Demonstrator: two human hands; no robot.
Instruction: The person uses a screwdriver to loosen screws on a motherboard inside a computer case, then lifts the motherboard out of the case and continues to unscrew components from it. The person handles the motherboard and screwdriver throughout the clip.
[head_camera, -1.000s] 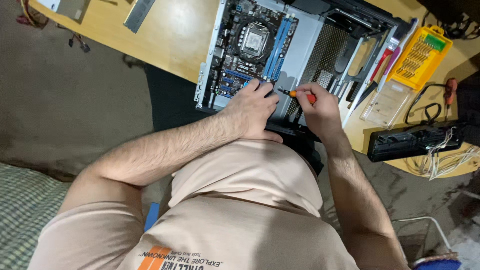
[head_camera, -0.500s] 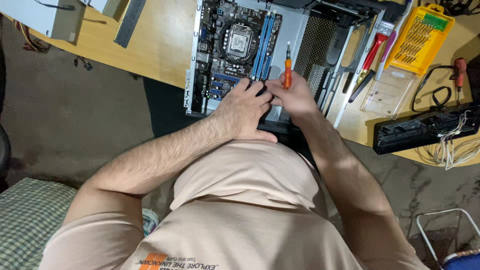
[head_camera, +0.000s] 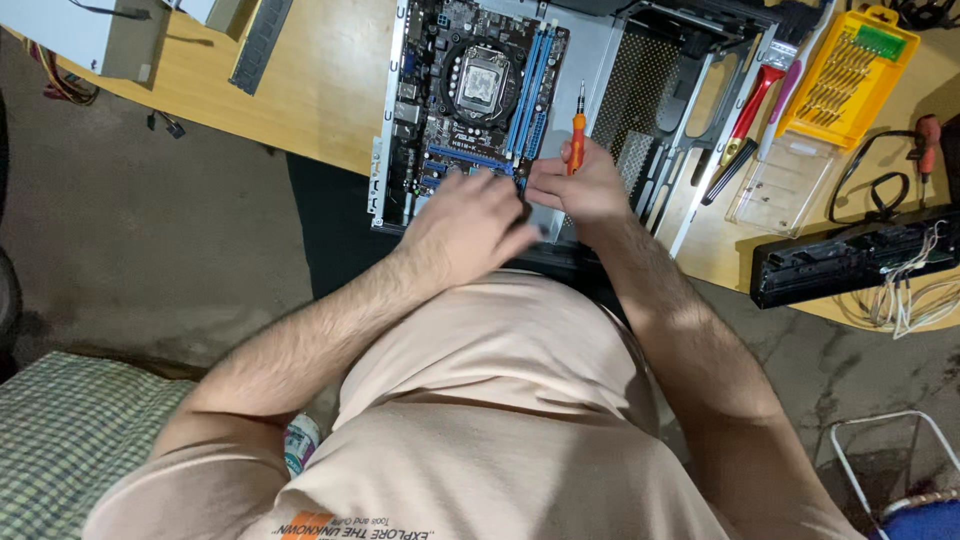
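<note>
Orange-handled, the small screwdriver stands nearly upright in my right hand, its thin metal shaft pointing away from me. My right fingers are clamped around the handle, just beside the blue memory slots of a motherboard. The board lies flat inside an open grey computer case on a wooden table. My left hand rests on the near edge of the board, palm down, fingers together and blurred; I cannot tell whether it grips anything. The two hands are almost touching. To the right of the case lies a red-handled tool, then a yellow case of screwdriver bits with its clear lid beside it. Nearer me on that side sits a black drive unit with pale wires trailing from it. Far left on the table are a grey metal box and a dark memory stick. My pale peach shirt fills the lower view.
</note>
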